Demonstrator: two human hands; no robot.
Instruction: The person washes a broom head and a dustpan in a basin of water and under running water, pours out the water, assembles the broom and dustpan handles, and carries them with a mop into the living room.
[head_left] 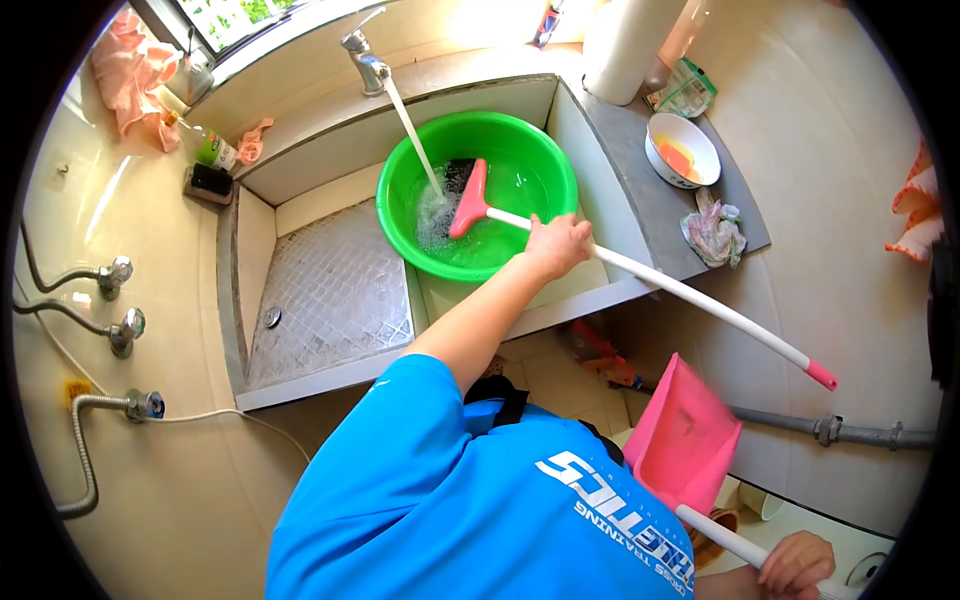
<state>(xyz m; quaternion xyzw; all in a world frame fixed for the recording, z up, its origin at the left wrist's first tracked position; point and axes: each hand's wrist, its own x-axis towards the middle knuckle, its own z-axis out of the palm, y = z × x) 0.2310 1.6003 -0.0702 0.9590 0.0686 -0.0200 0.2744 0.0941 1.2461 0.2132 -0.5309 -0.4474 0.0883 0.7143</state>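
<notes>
My left hand (560,247) is closed around the white handle of a pink-headed broom (471,199). The broom's dark bristles are in the water of a round green basin (390,200), and its handle slopes down to the right to a pink tip. Water runs from the faucet (370,70) into the basin beside the bristles. At the lower right, my right hand (798,563) is wrapped round the white handle of a pink dustpan (688,440), whose pan is raised in front of the blue shirt. Some fingers of my right hand are hidden.
The basin stands in a sink (330,285) with a tiled floor and a drain. On the right ledge are a bowl (682,150), a crumpled plastic bag (714,232) and a green packet (684,90). Valves and hoses line the left wall; a grey pipe (870,434) crosses the lower right.
</notes>
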